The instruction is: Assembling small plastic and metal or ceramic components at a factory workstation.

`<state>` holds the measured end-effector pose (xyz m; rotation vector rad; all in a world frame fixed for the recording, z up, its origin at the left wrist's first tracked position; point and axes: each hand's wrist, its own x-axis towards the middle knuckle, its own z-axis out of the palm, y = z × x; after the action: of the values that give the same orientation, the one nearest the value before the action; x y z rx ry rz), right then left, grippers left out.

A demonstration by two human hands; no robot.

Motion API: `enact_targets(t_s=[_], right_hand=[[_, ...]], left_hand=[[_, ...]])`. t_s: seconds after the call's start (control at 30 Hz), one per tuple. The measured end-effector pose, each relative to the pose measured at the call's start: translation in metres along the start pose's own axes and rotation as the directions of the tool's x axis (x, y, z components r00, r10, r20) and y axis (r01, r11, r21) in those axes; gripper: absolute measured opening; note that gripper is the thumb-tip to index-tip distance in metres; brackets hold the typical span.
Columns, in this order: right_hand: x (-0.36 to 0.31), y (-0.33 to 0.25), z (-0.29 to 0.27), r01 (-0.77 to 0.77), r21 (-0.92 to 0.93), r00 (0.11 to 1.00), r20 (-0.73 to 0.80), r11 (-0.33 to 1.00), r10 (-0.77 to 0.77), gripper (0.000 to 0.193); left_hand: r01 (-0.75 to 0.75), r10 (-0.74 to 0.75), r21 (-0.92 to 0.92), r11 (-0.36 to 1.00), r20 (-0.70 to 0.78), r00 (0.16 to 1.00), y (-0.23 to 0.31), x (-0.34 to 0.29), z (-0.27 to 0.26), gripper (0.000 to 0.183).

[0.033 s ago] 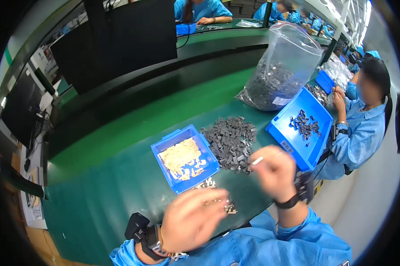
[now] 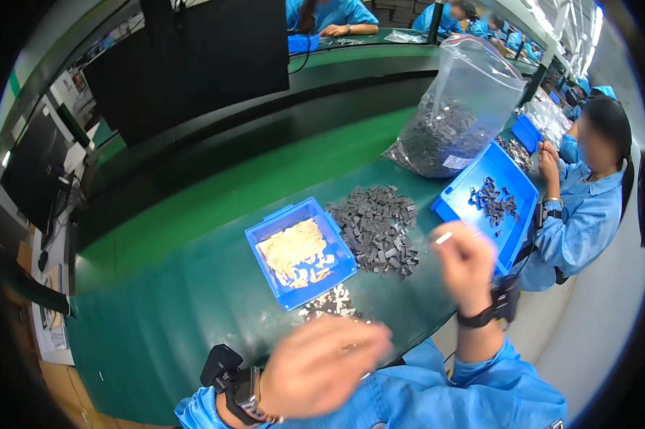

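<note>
My right hand [image 2: 469,268] is raised between the dark parts and the large blue tray, fingers pinched on a small white piece [image 2: 444,237]. Low over the front of the table, my left hand [image 2: 322,366] is curled with its fingers together and blurred; what lies in it is too small to make out. Beyond it is a small scatter of white and dark bits [image 2: 331,303]. A blue bin [image 2: 287,304] holds thin cream-coloured pieces [image 2: 294,250]. Right of the bin, a heap of small dark grey rectangular parts [image 2: 380,232] lies on the green table.
The large blue tray [image 2: 447,207] at right holds some dark parts [image 2: 493,201]. Behind it stands a clear zip bag [image 2: 444,132] full of dark parts. A co-worker in blue [image 2: 580,200] sits at right. A black panel [image 2: 186,71] stands at far left.
My right hand has moved right and slightly nearer the large tray, still pinching the white piece. My left hand has shifted a little right and toward me, uncovering more of the scattered bits.
</note>
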<state>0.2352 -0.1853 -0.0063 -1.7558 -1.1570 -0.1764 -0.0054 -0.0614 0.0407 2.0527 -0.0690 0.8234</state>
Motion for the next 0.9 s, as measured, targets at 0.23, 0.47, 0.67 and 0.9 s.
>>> enact_targets(t_s=[0.23,0.47,0.67,0.9], right_hand=[[0.021,0.067,-0.065,-0.029,-0.716,0.971,-0.186,0.698,-0.149,0.039],[-0.003,-0.003,0.009,0.22,0.009,0.923,0.321,0.975,-0.211,0.028],[-0.028,-0.03,0.057,0.277,0.07,0.713,0.653,0.958,-0.254,0.016],[-0.03,-0.027,0.079,0.24,-0.072,0.686,0.719,0.968,-0.117,0.013]], left_hand=[[-0.277,0.224,-0.65,0.707,-0.165,0.96,0.05,-0.022,0.034,0.037],[0.074,0.224,-0.84,0.537,0.226,0.948,0.051,-0.011,0.013,0.038],[-0.275,0.254,-0.767,0.579,-0.15,0.955,0.053,-0.026,0.028,0.036],[-0.106,0.315,-0.655,0.748,0.21,0.926,0.047,-0.014,0.005,0.031]])
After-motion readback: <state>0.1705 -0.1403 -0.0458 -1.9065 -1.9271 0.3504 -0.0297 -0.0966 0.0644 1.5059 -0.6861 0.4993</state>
